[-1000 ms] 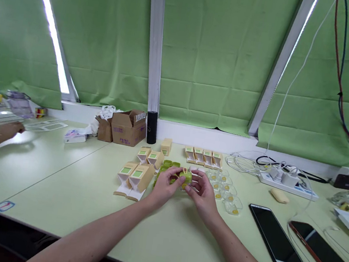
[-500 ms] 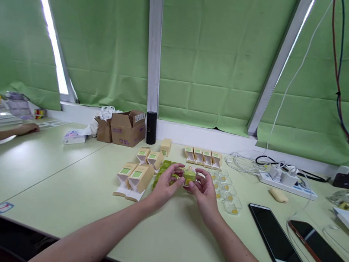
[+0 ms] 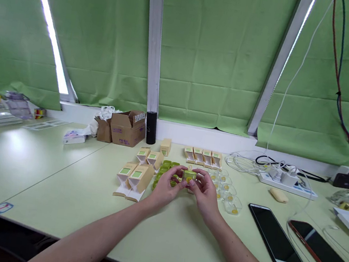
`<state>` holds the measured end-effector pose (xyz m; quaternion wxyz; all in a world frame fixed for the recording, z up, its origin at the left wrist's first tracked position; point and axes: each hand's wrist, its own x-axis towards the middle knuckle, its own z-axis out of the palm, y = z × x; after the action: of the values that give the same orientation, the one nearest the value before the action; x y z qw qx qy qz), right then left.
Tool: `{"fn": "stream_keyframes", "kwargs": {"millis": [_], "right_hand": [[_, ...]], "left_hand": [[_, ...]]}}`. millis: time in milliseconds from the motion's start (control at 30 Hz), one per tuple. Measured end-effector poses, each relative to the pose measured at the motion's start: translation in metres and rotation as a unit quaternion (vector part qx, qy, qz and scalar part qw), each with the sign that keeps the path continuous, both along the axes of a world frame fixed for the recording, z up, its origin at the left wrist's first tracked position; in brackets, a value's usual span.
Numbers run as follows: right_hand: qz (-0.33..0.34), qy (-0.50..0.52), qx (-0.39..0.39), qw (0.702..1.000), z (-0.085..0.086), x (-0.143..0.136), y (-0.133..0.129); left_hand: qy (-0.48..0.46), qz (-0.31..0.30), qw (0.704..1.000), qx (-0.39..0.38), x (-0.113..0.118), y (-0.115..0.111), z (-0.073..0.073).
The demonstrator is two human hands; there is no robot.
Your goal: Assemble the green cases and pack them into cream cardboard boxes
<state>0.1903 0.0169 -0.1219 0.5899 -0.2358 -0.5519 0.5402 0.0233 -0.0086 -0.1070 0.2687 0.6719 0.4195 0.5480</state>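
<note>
Between my two hands, just above the table, is a small green container with a clear lower part and a yellow spot point(image 3: 189, 175). My left hand point(image 3: 168, 185) grips its left side with thumb and fingers. On the other side, my right hand point(image 3: 204, 190) holds it in the same way. Behind my left hand stand several green cups point(image 3: 164, 168), partly hidden by the fingers. To the right of my right hand lie several clear cups point(image 3: 229, 196) with yellow spots inside. Open cream cartons point(image 3: 140, 176) with green labels stand left of my left hand.
More cream cartons point(image 3: 202, 156) stand at the back. A cardboard box point(image 3: 128, 128) and a black cylinder point(image 3: 151, 128) are near the wall. On the right lie a dark phone point(image 3: 277, 237), another phone point(image 3: 328, 257), a power strip point(image 3: 287, 183) with cables, and a cream case point(image 3: 278, 195).
The held container has tilted slightly and my fingers have drawn closer around it. Another person's arm at the far left has gone from view.
</note>
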Motion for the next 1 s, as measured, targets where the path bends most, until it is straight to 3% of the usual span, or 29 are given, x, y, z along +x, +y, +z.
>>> {"fn": "stream_keyframes", "kwargs": {"millis": [167,300,433,600,1000], "right_hand": [[0.003,0.012,-0.011,1.000,0.005,0.002,-0.001],[0.049,0.057,-0.049,0.996,0.006,0.003,-0.004],[0.095,0.127,-0.093,0.983,0.001,0.004,0.000],[0.094,0.168,-0.112,0.975,-0.007,0.005,0.009],[0.105,0.171,-0.128,0.971,-0.008,0.008,0.011]], "left_hand": [[0.022,0.027,0.999,0.025,0.000,-0.002,0.004],[0.038,0.054,0.996,0.059,-0.002,-0.003,0.001],[0.032,0.033,0.996,0.074,-0.002,-0.004,-0.002],[0.037,0.004,0.996,0.087,0.002,-0.006,-0.001],[0.015,-0.001,0.997,0.076,0.002,-0.004,-0.003]]}}
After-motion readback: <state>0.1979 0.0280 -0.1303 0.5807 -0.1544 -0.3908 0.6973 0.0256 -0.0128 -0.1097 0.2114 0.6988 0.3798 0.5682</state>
